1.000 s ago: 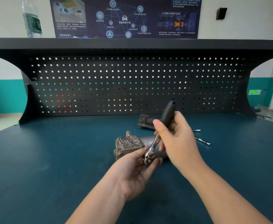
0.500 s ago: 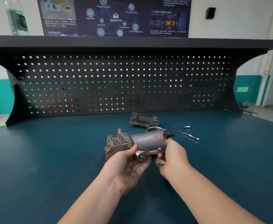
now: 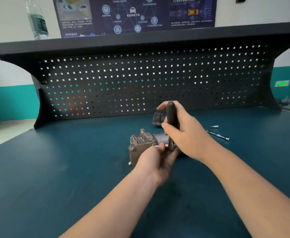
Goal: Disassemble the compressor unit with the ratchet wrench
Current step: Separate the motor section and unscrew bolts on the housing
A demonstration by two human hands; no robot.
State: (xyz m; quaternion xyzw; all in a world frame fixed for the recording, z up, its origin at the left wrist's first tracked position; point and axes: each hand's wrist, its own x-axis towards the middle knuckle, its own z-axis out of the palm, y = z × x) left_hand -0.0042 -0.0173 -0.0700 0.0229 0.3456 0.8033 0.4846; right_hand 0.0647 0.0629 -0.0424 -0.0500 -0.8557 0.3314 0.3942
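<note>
Compressor unit (image 3: 141, 146) is seen lying on its side on the dark teal workbench (image 3: 72, 169), near the middle of the view, with its ribbed cast block toward the left and its grey cylindrical body extending to the right, where it is largely covered by the hands. The ratchet wrench (image 3: 170, 113) is held with its black handle pointing steeply upward; its head is hidden low down between the two hands, so its seating on a fastener cannot be told. The handle is gripped by the right hand (image 3: 187, 133), whose thumb and fingers are curled around it. The left hand (image 3: 155, 159) is placed at the near side of the unit, its fingers bent around the area of the wrench head; exactly what is pinched there cannot be made out.

Behind the hands, a second dark metal part (image 3: 158, 118) is seen resting on the bench, partly hidden. To the right, a slim extension bar (image 3: 218, 135) and a small silver bit (image 3: 214, 126) are laid apart from each other on the surface. A black pegboard (image 3: 140, 79) is mounted along the back of the bench, a clear water bottle (image 3: 37, 19) is stood on the shelf above it, and a dark blue poster (image 3: 134, 14) is fixed to the wall.
</note>
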